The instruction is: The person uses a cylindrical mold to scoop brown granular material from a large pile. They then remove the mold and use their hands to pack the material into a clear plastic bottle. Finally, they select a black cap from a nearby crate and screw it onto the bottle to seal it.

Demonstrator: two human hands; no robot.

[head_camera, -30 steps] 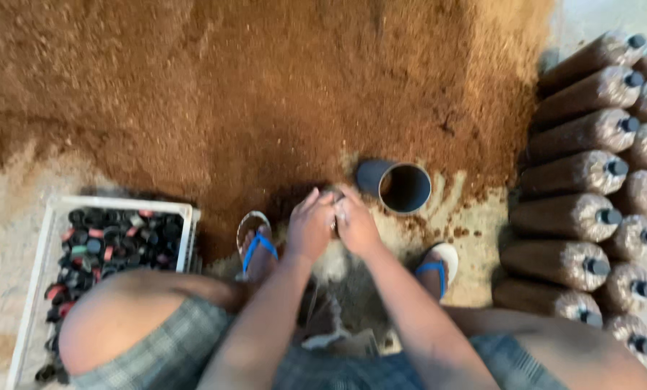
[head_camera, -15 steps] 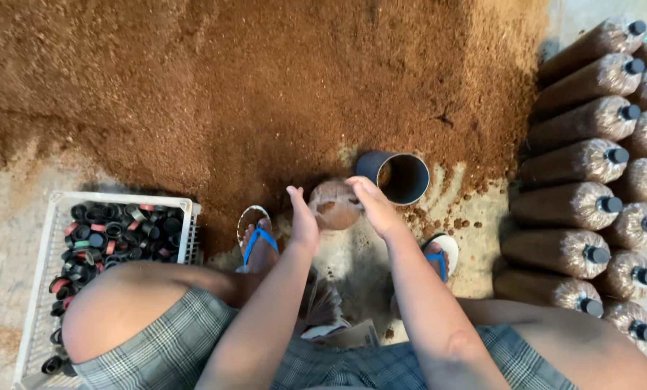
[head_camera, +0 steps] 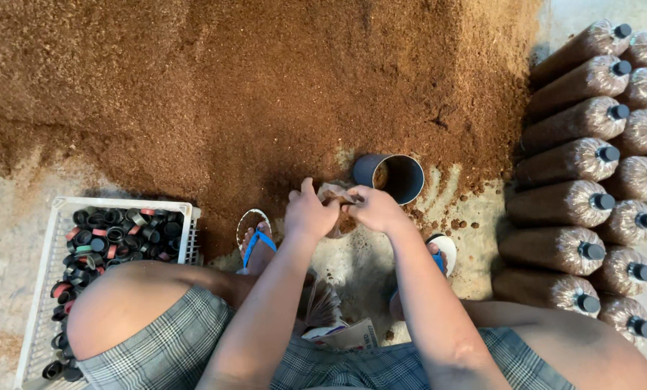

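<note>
- The left hand and the right hand meet over a small clear plastic bag partly filled with brown sawdust, low between the person's knees
- Both hands are clamped on the bag's upper edge, the fingers of each curled round the plastic from opposite sides; the thumbs sit near the opening
- The bag hangs just above the bare concrete floor, right at the edge of the large heap of reddish-brown sawdust that fills the upper part of the view
- A dark grey cylindrical pipe section lies on its side just beyond the right hand, its open mouth turned toward the camera, some sawdust inside
- A white plastic slatted crate holding black and red plastic rings and caps stands by the left knee
- Stacked rows of packed sawdust bags with black capped necks lie on their sides at the right, well apart from the hands
- Blue-strapped white sandals show on the feet either side of the bag
</note>
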